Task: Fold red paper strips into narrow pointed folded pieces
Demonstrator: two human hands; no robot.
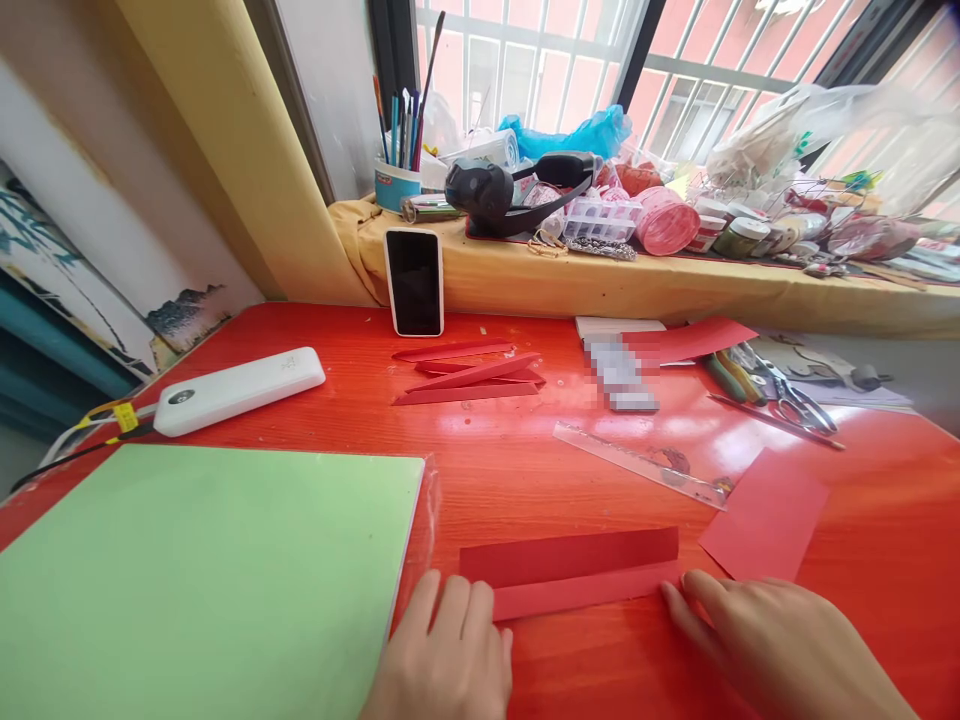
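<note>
Surface: a glossy red table [540, 470].
At the fingertips: a folded red paper strip [570, 570], pressed flat.
Beyond the fingers: a clear ruler [637, 463], folded red strips [469, 375], a phone [414, 282], scissors [799, 403].
Beside the left fingers: a green paper pad [202, 570].
Past the right fingers: a red paper sheet [765, 518].

A long red paper strip [570, 570] lies flat near the table's front edge, folded lengthwise, its darker upper flap seemingly overlapping the lighter lower part. Fingertips touch both ends.
</note>
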